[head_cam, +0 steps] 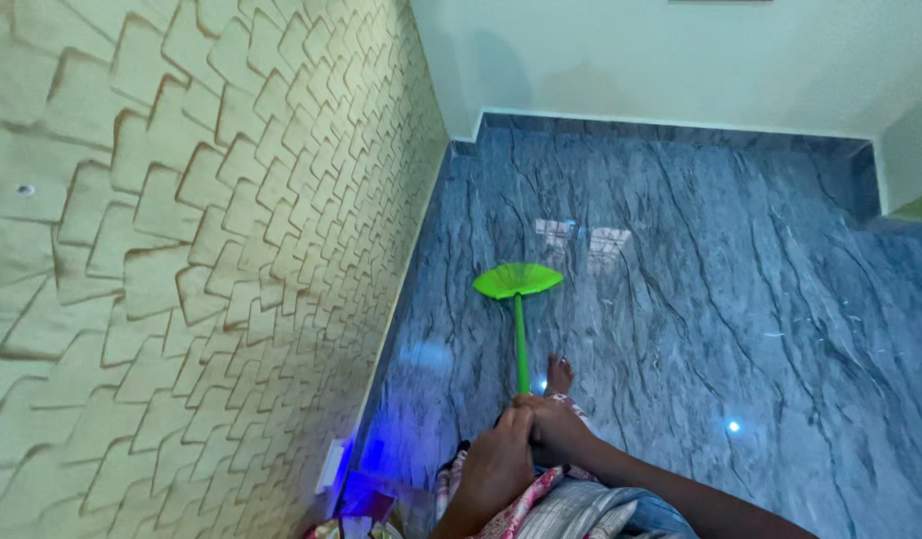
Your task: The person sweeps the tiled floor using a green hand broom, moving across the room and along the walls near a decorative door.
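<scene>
Both hands, left hand [496, 464] and right hand [559, 424], clasp the green broom [519, 299]; its handle end is hidden.

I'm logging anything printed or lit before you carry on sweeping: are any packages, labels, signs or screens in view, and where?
None in view: no package, label, sign or screen.
Small white wall fitting: low on the textured wall, rectangular, with blue light glowing beside it; too small to tell more.
Both hands grip the green broom, its fan-shaped head resting on the blue marble floor.
</scene>
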